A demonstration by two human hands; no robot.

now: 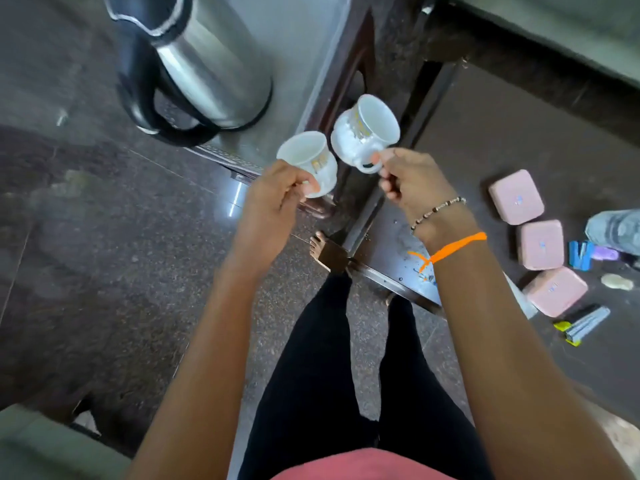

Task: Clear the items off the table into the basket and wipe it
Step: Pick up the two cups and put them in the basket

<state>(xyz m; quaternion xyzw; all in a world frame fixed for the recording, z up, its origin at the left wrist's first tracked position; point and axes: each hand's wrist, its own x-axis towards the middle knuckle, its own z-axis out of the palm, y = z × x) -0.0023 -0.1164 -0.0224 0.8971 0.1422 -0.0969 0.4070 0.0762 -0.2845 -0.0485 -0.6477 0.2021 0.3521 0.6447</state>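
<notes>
Two white cups, both in air over floor beside table edge. Left hand (273, 199) pinches handle of left cup (309, 161); right hand (412, 181) pinches handle of right cup (363, 129). Gold print on both, unreadable. One steel kettle (197, 60) on table (311, 46) near its edge. Three pink boxes (516, 196) on floor; small marks illegible.
</notes>
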